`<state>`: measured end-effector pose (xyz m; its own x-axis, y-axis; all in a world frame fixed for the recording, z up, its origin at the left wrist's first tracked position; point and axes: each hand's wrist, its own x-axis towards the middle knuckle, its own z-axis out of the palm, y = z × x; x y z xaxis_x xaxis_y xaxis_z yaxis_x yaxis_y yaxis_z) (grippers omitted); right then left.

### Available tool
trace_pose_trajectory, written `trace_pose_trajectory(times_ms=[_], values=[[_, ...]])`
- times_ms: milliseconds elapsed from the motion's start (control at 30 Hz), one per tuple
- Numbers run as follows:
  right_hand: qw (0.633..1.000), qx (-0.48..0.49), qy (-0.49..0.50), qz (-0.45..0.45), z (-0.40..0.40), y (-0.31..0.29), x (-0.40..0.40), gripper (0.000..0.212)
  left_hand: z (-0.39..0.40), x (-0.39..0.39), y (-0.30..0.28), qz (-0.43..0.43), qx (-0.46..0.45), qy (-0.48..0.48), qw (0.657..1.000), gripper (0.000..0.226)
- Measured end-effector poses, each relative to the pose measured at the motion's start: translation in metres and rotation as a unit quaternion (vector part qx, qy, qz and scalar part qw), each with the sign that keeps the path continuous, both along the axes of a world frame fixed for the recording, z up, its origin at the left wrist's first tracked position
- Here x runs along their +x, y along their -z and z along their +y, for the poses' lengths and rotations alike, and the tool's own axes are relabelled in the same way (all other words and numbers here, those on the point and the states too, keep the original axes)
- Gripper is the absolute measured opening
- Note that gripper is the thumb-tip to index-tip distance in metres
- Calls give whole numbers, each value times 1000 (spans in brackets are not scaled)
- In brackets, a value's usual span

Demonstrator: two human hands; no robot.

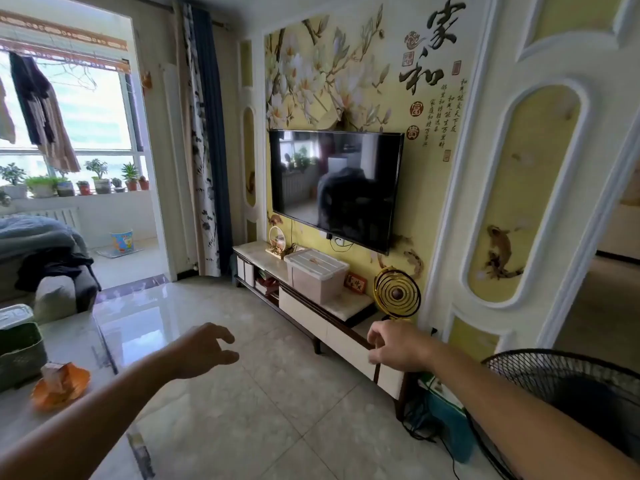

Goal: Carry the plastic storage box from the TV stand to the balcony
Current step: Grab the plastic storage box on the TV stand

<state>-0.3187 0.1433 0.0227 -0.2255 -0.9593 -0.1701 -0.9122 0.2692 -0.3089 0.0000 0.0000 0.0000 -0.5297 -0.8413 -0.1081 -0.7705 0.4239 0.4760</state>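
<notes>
A translucent plastic storage box [317,275] with a white lid stands on the low TV stand [349,308] under the wall-mounted TV. Both my hands are held out in front of me over the tiled floor, well short of the box. My left hand [204,351] is open with curled fingers and holds nothing. My right hand [398,346] is also open and empty, in front of the stand's near drawer. The balcony [114,251] lies beyond the doorway at the far left, bright with daylight.
A glass coffee table [86,341] with a green basket and orange wrapper stands at left, a grey sofa behind it. A black fan [571,393] is at lower right. A gold ornament [396,294] and a small red sign sit beside the box. Potted plants line the balcony sill.
</notes>
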Motion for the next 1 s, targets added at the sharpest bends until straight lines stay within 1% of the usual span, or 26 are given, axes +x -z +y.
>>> trace_pose_trajectory(times_ms=[67,167,267,367,467,567,700,767,833,900,1000], values=[[1000,4,3,-5,-26,0,-14,51,-26,-15,0,8,11,-10,1000,43],[1000,14,1,-8,-72,-3,-35,52,-70,-38,-2,-12,29,-9,999,45],[1000,-7,5,-14,-117,-4,-54,50,-115,-61,-1,5,16,-18,1000,44],[1000,0,11,-14,-159,1,-68,48,-158,-79,6,6,29,-21,999,44],[1000,2,21,-12,-203,7,-81,52,-209,-96,13,4,35,-16,999,44],[999,-2,36,-13,-252,15,-92,53,-268,-110,23,8,45,-2,999,42],[999,10,53,-4,-328,21,-99,48,-354,-123,36,-1,58,32,998,43],[998,3,68,-6,-370,20,-103,43,-400,-127,38,-6,50,41,998,44],[997,5,82,-5,-411,18,-107,39,-447,-132,34,-31,31,56,997,46],[996,19,88,8,-452,15,-112,42,-492,-138,27,-51,14,74,996,47],[995,21,99,12,-513,14,-122,46,-556,-153,20,-38,6,87,995,46]])
